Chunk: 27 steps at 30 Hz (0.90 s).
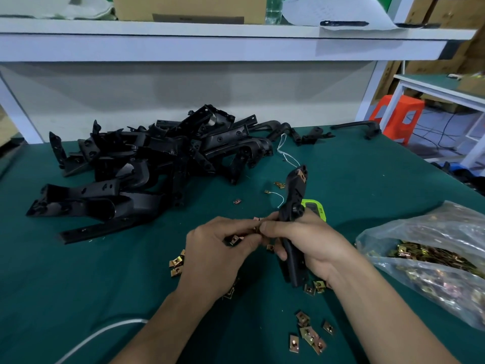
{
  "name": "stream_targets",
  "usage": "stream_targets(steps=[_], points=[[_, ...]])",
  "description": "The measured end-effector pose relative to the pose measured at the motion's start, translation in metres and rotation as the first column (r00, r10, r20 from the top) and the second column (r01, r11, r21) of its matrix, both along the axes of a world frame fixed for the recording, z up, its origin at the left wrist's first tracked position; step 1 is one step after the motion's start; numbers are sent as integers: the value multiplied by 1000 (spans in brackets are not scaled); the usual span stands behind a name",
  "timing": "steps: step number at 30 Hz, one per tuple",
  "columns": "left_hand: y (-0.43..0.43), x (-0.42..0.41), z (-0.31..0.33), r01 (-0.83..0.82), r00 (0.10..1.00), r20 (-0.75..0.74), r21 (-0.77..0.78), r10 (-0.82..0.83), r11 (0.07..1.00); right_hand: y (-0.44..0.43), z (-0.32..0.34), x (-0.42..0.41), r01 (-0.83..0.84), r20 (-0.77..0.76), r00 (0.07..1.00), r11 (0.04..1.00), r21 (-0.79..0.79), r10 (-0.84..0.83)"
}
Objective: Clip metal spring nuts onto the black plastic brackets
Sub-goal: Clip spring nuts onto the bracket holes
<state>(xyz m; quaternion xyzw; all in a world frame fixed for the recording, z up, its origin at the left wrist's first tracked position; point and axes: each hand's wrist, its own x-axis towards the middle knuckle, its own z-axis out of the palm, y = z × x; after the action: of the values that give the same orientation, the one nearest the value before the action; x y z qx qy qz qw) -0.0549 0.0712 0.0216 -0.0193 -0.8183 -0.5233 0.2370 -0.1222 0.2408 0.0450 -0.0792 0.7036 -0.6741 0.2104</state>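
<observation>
My right hand [307, 245] grips a long black plastic bracket [295, 198] that stands nearly upright over the green table. A metal spring nut [303, 177] sits clipped near the bracket's top end. My left hand [217, 250] pinches a spring nut [234, 240] and meets the right thumb at the bracket's middle, where another nut shows between the fingers. Loose spring nuts lie by my left hand [177, 264] and near the front edge [308, 334].
A large pile of black brackets [147, 158] fills the table's back left. A clear plastic bag of spring nuts [433, 256] lies at the right. A green-cased device [315, 207] sits behind my right hand. White string [283, 151] and a white cable [105, 334] cross the mat.
</observation>
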Motion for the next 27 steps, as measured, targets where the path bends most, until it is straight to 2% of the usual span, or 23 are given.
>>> stream_targets(steps=[2,4,5,7,8,10,14,17,22,27], points=[[0,-4,-1,-12,999,50,131,5,991,-1,3,-1,69,-65,996,996,51,-66],[-1,-8,0,-13,994,110,288,-19,957,2,5,-4,220,-196,963,958,183,-184],[-1,-9,1,-8,991,129,343,-38,939,4,5,-6,312,-313,925,898,308,-214],[-1,-9,3,25,983,154,422,-99,906,8,4,-7,463,-529,839,677,572,-127],[-1,-9,3,50,977,161,468,-142,882,7,3,-6,503,-582,811,573,648,-54],[1,-9,5,111,954,173,554,-244,825,5,2,-3,526,-606,795,476,705,20],[1,-9,5,169,915,171,658,-365,733,6,-1,-5,509,-596,801,457,730,60],[0,-9,3,203,903,147,685,-405,700,8,-1,-6,511,-602,795,450,733,78],[-2,-8,2,223,915,130,627,-383,746,8,-3,-7,482,-586,804,466,742,101],[-2,-7,2,176,945,122,590,-303,788,8,-5,-8,447,-553,829,494,745,84]])
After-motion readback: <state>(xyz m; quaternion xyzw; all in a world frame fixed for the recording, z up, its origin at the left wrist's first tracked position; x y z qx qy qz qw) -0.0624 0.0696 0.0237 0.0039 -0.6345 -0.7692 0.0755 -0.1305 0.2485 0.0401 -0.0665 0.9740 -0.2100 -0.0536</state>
